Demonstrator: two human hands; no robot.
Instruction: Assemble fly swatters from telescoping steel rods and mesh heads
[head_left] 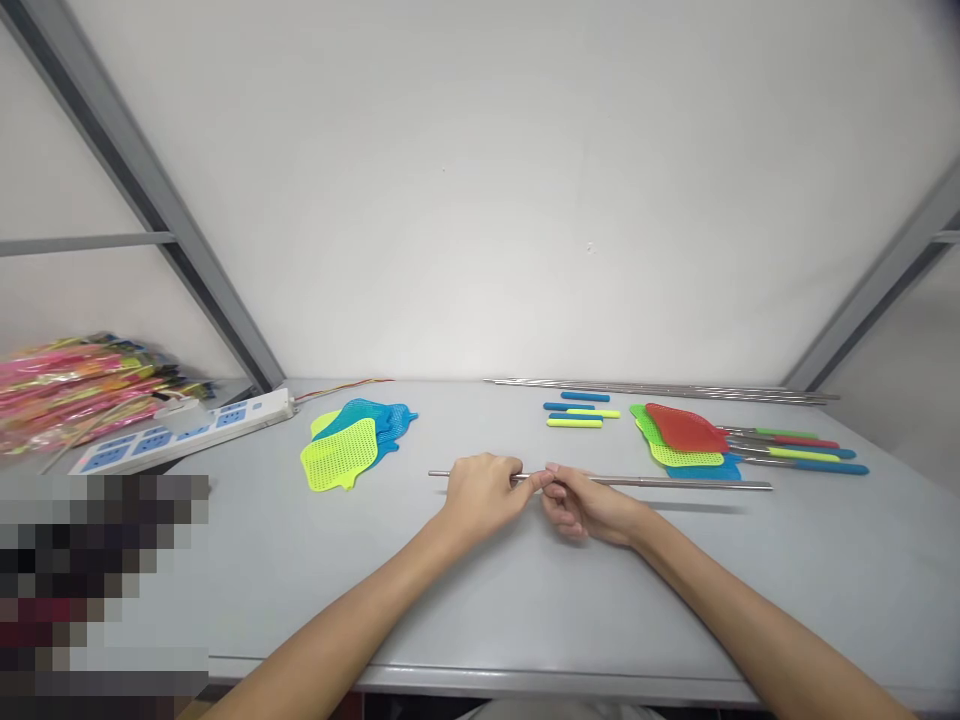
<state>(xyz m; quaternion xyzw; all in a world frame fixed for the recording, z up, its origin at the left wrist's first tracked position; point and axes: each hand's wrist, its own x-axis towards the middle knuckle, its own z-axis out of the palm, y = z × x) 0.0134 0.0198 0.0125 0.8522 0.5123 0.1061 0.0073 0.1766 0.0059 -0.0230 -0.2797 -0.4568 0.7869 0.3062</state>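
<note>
A thin telescopic metal rod (697,485) lies level across both my hands, a little above the grey table. My left hand (486,492) is wrapped round its thinner left part, with a short end sticking out to the left. Close beside it, my right hand (589,503) pinches the rod between thumb and fingers, palm partly up. Left of my hands lie loose fly swatter heads, a yellow one (341,455) over blue ones (397,425). Behind and to the right are several blue and yellow handle grips (576,421).
Fly swatters with handles lie at the right, a red one (682,428) on top. More metal rods (660,389) run along the wall. A white power strip (217,428) and plastic-wrapped bundles (82,390) are at the left. Metal frame posts (877,270) flank the table (420,600).
</note>
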